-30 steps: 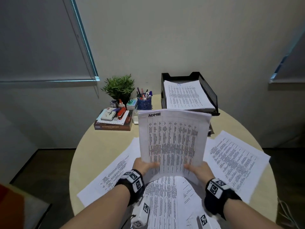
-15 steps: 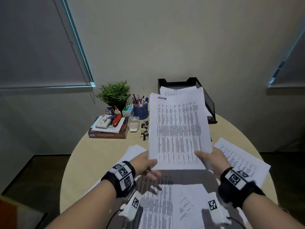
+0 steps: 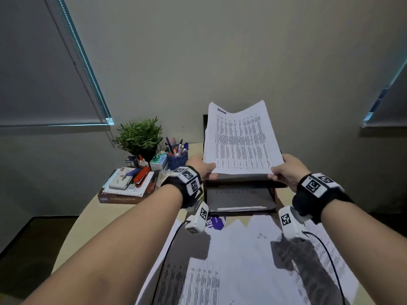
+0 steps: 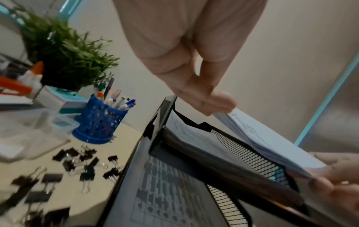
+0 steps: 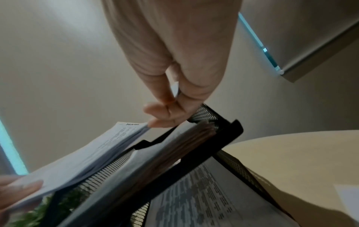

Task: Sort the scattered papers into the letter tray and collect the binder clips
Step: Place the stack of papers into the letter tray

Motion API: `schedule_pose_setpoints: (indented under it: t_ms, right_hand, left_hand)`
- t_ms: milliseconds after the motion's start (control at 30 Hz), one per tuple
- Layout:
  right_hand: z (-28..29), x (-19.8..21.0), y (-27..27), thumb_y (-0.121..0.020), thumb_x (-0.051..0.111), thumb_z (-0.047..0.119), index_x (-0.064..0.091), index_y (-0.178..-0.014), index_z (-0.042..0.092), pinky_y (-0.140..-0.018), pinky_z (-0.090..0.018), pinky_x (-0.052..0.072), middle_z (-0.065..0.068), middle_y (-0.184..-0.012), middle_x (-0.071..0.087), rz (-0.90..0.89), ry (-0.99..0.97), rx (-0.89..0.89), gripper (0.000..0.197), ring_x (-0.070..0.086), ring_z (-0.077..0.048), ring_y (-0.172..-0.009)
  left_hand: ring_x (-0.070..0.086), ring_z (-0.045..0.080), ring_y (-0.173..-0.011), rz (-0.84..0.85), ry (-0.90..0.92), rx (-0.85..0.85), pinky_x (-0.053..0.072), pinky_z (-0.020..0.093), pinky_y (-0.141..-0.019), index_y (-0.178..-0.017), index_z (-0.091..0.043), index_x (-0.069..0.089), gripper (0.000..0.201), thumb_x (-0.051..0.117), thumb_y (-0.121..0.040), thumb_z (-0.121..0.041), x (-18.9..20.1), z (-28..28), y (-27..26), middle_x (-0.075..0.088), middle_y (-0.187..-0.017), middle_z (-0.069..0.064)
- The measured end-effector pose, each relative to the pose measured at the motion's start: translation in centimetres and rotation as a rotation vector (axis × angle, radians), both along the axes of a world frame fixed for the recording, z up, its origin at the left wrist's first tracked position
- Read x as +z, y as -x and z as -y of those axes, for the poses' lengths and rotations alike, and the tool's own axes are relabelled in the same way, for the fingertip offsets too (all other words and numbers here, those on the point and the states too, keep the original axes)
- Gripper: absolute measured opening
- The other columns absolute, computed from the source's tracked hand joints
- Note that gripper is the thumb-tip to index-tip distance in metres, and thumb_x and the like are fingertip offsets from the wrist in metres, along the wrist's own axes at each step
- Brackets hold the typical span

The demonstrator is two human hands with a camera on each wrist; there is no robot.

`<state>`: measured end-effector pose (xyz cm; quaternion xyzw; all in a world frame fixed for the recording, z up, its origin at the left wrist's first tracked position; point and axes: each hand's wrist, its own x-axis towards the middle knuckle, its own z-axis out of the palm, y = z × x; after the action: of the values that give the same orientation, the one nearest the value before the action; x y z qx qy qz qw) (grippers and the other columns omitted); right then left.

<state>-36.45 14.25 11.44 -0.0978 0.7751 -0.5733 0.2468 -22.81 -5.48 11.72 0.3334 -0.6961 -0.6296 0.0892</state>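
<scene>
I hold a stack of printed papers (image 3: 241,139) marked "Admin" over the top tier of the black mesh letter tray (image 3: 240,201). My left hand (image 3: 203,167) pinches the stack's near left corner and my right hand (image 3: 284,170) pinches its near right corner. The stack (image 4: 258,138) tilts up above the tray's mesh wall (image 4: 246,155). The lower tier holds a printed sheet (image 4: 167,190). Several black binder clips (image 4: 81,164) lie scattered on the table left of the tray. More loose papers (image 3: 242,260) cover the near table.
Left of the tray stand a blue mesh pen cup (image 3: 177,159), a potted plant (image 3: 139,137), a clear plastic box (image 4: 38,122) and a book stack with a red stapler (image 3: 132,183). A wall stands close behind the tray. The round table's edge (image 3: 72,234) curves on the left.
Both hands carried the paper stack forward from over the near table to above the letter tray's top tier. The head view moved closer to the tray.
</scene>
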Motion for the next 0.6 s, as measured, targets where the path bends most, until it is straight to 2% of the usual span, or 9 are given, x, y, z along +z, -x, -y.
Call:
schedule_pose_setpoints:
  t_ms: [67,133,200,233,300,333,400,500,600]
  right_hand:
    - [0.9,-1.2,1.4,-0.089,0.037,-0.021,0.049,-0.1,-0.001,-0.035,-0.015,0.043,-0.022,-0.109,0.049,0.006,-0.022,-0.04,0.025,0.052,-0.028,-0.063]
    - [1.4,-2.8,2.7,-0.088,0.044,-0.018,0.052,-0.097,-0.001,-0.035,-0.017,0.047,-0.021,-0.109,0.052,-0.03,-0.106,-0.083,0.021,0.057,-0.033,-0.07]
    - [1.7,-3.9,3.3,-0.085,0.052,-0.014,0.057,-0.084,0.001,-0.039,-0.022,0.051,-0.021,-0.101,0.059,-0.086,-0.201,-0.109,0.016,0.061,-0.034,-0.064]
    - [1.9,-4.3,3.6,-0.081,0.056,-0.012,0.059,-0.081,-0.001,-0.045,-0.029,0.055,-0.022,-0.093,0.062,-0.117,-0.247,-0.116,0.012,0.062,-0.034,-0.061]
    - [2.0,-4.4,3.5,-0.073,0.061,-0.006,0.061,-0.078,-0.006,-0.059,-0.046,0.059,-0.022,-0.072,0.065,-0.212,-0.373,-0.113,0.005,0.065,-0.035,-0.059]
    - [1.9,-3.8,2.8,-0.071,0.063,-0.002,0.061,-0.076,-0.005,-0.061,-0.049,0.059,-0.021,-0.067,0.065,-0.248,-0.429,-0.106,0.006,0.064,-0.033,-0.057]
    - [1.5,-2.8,1.4,-0.075,0.067,0.01,0.059,-0.082,0.001,-0.064,-0.044,0.058,-0.019,-0.075,0.067,-0.346,-0.528,-0.083,0.014,0.065,-0.032,-0.065]
    - [0.5,-2.0,-0.3,-0.082,0.066,0.031,0.052,-0.105,0.006,-0.069,-0.032,0.045,-0.015,-0.099,0.063,-0.523,-0.673,-0.036,0.036,0.061,-0.035,-0.094]
    - [-0.5,-1.6,-2.5,-0.085,0.062,0.038,0.044,-0.129,0.008,-0.076,-0.035,0.045,-0.017,-0.116,0.062,-0.543,-0.631,-0.044,0.056,0.058,-0.038,-0.105]
  left_hand:
    - [0.066,0.03,-0.071,0.09,0.097,-0.011,0.057,0.046,-0.081,-0.099,-0.004,0.058,0.016,0.063,-0.085,-0.001,-0.1,0.6,1.1,0.065,-0.107,0.02]
    - [0.068,0.034,-0.077,0.215,0.327,-0.055,0.056,0.048,-0.081,-0.084,-0.008,0.052,0.02,0.071,-0.079,-0.009,-0.4,0.8,2.0,0.066,-0.095,0.018]
    - [0.066,0.034,-0.091,0.353,0.627,-0.119,0.056,0.039,-0.078,-0.094,-0.005,0.055,0.026,0.072,-0.078,-0.015,-0.3,0.3,2.3,0.067,-0.098,0.017]
    - [0.064,0.033,-0.094,0.395,0.711,-0.131,0.053,0.035,-0.073,-0.102,-0.003,0.054,0.029,0.07,-0.08,-0.015,-0.4,0.2,2.3,0.065,-0.101,0.015]
    - [0.061,0.032,-0.097,0.41,0.788,-0.155,0.045,0.033,-0.068,-0.108,-0.004,0.05,0.032,0.066,-0.082,-0.014,-0.7,0.0,2.2,0.063,-0.104,0.014]
    - [0.061,0.031,-0.096,0.414,0.813,-0.169,0.044,0.033,-0.068,-0.109,-0.006,0.048,0.033,0.064,-0.082,-0.016,-1.0,0.1,2.0,0.062,-0.104,0.013]
    - [0.059,0.03,-0.096,0.404,0.833,-0.197,0.046,0.034,-0.071,-0.11,-0.009,0.046,0.036,0.063,-0.082,-0.023,-1.3,0.1,1.6,0.062,-0.106,0.01]
    - [0.06,0.03,-0.097,0.349,0.826,-0.179,0.044,0.031,-0.073,-0.115,-0.012,0.045,0.043,0.063,-0.083,-0.035,-1.2,-0.1,0.1,0.062,-0.109,0.008]
    - [0.061,0.031,-0.095,0.299,0.806,-0.165,0.048,0.032,-0.076,-0.119,-0.015,0.043,0.045,0.061,-0.085,-0.039,-1.5,-0.5,-2.0,0.064,-0.104,0.009]
